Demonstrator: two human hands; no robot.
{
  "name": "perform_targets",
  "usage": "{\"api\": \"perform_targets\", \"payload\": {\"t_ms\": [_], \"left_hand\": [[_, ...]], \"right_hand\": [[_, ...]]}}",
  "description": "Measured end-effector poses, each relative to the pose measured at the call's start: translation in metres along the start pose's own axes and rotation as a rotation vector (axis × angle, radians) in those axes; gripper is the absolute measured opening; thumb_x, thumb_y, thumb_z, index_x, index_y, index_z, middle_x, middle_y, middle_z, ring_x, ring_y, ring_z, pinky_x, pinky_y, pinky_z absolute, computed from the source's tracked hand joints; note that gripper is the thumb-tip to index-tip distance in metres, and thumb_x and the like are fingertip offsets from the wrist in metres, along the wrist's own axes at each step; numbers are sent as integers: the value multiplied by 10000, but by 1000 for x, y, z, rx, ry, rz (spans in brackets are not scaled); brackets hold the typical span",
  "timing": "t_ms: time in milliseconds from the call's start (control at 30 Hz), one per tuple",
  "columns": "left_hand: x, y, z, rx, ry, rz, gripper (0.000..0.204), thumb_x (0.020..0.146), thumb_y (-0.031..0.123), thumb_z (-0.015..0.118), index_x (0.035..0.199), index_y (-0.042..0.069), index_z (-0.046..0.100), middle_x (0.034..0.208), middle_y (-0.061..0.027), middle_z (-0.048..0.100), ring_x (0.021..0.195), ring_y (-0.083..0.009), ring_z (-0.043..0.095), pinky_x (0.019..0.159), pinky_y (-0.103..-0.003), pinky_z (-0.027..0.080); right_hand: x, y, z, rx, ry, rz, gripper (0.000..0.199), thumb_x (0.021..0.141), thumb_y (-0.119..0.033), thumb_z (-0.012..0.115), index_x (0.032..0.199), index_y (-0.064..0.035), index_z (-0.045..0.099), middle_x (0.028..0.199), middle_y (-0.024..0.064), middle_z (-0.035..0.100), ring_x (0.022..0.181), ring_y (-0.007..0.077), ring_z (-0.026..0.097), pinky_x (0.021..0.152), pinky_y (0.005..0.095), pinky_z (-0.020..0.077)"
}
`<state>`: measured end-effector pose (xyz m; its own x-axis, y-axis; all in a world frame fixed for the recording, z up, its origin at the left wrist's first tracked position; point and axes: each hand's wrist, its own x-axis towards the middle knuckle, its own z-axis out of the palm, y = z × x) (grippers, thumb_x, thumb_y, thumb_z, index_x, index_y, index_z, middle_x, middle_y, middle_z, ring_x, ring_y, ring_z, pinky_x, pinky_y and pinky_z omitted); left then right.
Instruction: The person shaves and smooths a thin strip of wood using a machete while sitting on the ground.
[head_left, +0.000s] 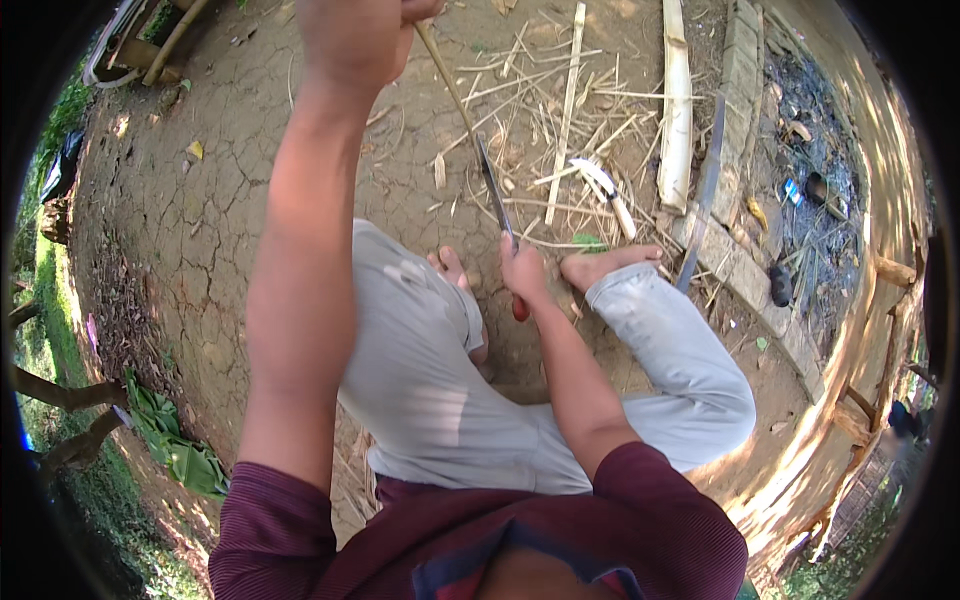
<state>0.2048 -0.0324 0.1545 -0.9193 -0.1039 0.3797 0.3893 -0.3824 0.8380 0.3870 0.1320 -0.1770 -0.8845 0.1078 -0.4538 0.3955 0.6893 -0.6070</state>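
My left hand (352,45) is raised at the top edge, fingers closed round a thin, tan strip (447,75) that looks like bamboo or cane. The strip slants down to the tip of a knife (493,185), and the two appear to meet there. Low between my bare feet, my right hand (522,268) grips the knife by its red handle, blade pointing up and away from me. Pale shavings (600,125) litter the ground just beyond the blade. Among them rest a curved pale piece (607,190) with a whitish upper end and a straight split strip (567,115).
To the right, a thick split bamboo length (676,110) lies beside a long machete-like blade (708,175), which leans over a wooden beam (742,75). Past the beam is a dark, ashy patch (815,235) with scraps. Large green leaves (175,440) lie at left on cracked earth.
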Motion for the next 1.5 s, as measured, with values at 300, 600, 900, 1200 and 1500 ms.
{"api": "perform_targets", "payload": {"t_ms": [300,600,900,1200,1500], "left_hand": [[11,-5,7,-313,-188,-46,412,1043,306,461,655,199,372,500,88,240,356,-34,217,307,-222,158],[10,0,10,20,-160,34,459,1042,286,448,605,182,354,478,78,248,355,-40,209,306,-231,164],[13,-11,9,-27,-230,96,454,1041,274,451,607,187,350,479,76,250,352,-44,210,308,-233,165],[13,-9,8,-4,-168,84,424,1044,269,458,637,185,374,486,83,268,347,-35,226,295,-220,169],[2,-4,17,-34,-22,-70,399,1028,245,500,653,188,375,505,81,274,364,-46,225,343,-225,180]], "right_hand": [[1,-18,-31,511,-200,282,590,997,-517,452,752,-3,603,624,112,586,468,212,560,437,363,426],[-21,-63,-52,209,75,-152,527,1011,-454,452,898,41,594,609,206,572,541,363,573,542,457,420],[16,12,2,-127,83,-66,497,1003,-442,450,949,29,598,739,295,632,664,455,639,624,499,516],[7,-22,-60,139,20,-162,517,1004,-448,477,867,37,591,588,190,556,520,327,574,539,436,450],[-12,3,-22,-139,19,2,455,987,-389,494,944,37,646,789,279,665,772,469,656,725,552,506]]}}
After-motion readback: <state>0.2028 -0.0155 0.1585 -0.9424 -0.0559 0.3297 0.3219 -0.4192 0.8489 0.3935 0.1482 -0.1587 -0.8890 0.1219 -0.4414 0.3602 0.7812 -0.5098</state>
